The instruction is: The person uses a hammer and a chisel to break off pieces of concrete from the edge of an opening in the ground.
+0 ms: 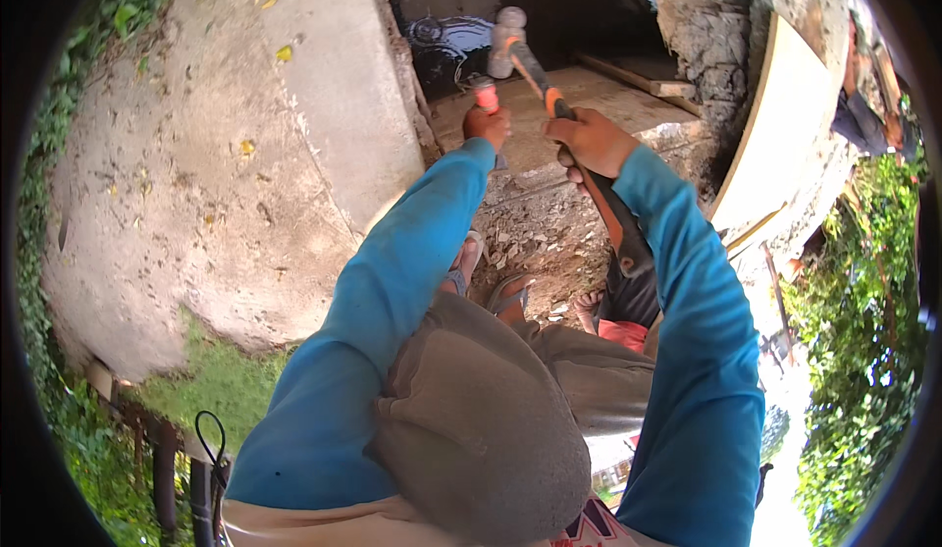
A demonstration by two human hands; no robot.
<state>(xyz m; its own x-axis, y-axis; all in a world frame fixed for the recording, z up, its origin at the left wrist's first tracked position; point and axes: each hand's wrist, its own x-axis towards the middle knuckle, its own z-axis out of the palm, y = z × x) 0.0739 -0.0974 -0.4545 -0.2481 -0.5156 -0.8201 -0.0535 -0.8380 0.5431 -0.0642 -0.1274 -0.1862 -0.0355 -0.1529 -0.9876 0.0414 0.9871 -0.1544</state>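
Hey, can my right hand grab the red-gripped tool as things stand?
Probably not: your right hand is wrapped around the hammer, and your left hand is closed around the red-gripped tool, covering much of it.

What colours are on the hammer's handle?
Black and orange; the handle shows best in the head view.

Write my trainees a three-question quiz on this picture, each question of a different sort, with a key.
1. Which hand grips the hammer?
2. True or false: the left hand holds a red-topped tool.
3. The person's sleeves are: (a) white, (b) blue, (c) yellow.

Key: 1. The right hand. 2. True. 3. (b).
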